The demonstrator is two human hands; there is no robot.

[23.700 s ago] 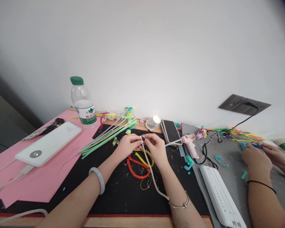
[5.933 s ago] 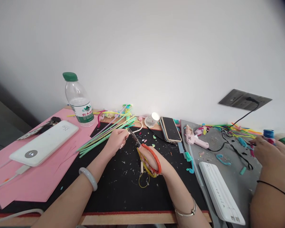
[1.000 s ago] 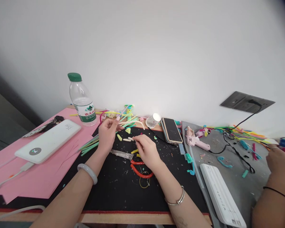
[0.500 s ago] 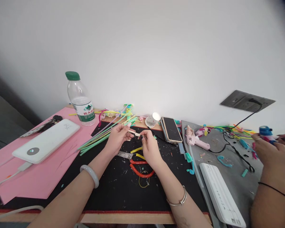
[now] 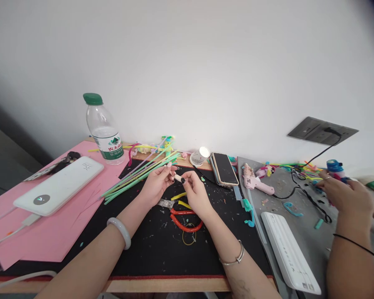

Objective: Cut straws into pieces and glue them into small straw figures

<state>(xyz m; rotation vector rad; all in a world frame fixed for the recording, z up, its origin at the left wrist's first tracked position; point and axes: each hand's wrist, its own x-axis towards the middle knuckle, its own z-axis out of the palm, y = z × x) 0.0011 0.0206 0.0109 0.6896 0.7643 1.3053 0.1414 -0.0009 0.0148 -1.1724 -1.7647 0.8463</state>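
Observation:
Both hands meet above the black mat (image 5: 149,253), fingertips pinched around a short cream-coloured strip (image 5: 178,177). My left hand (image 5: 157,182) grips its left end, and my right hand (image 5: 197,192) has the right end between thumb and fingers. A dark spot shows at the right thumb tip. Below the hands lie red-handled scissors (image 5: 187,228), partly covered by my right hand, with two yellow pieces (image 5: 178,196) beside the blades. Left of my left hand, a bundle of green and yellow pipe cleaners (image 5: 124,187) rests across the mat and pink paper.
A water bottle (image 5: 107,141) and white power bank (image 5: 60,187) stand left on pink paper (image 5: 65,232). Behind are a paper cup (image 5: 200,155) and phone (image 5: 225,169). Rightward lie a glue gun (image 5: 255,182), its cord and another power bank (image 5: 289,251). Another person's hand (image 5: 345,193) holds something blue.
My hands have drawn slightly closer together, and less of the cream strip shows between them. The other person's hand at the right has shifted left with the blue thing.

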